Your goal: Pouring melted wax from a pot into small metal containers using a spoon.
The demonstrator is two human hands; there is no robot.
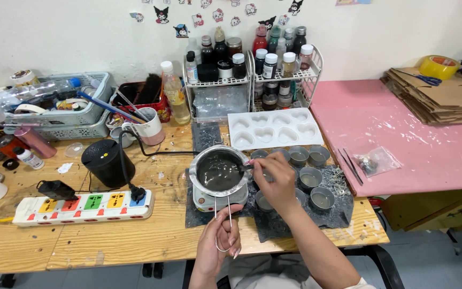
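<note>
Head view looks down at a metal melting pot [220, 171] of dark liquid on a small heater [209, 200]. Nearest the camera, just before the pot, the left hand [219, 241] curls its fingers around the pot's wire handle [223, 225]. At the pot's right rim, the right hand [277, 179] pinches a thin stirring tool [245, 166]. Beyond the pot lies a white heart-shaped mould [274, 127], with small round tins [309, 176] to its right.

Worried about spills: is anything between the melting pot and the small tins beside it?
Nothing visible lies between the pot and the nearest tins. The right hand hovers over that gap at the pot's rim; the left hand grips the wire handle.
</note>
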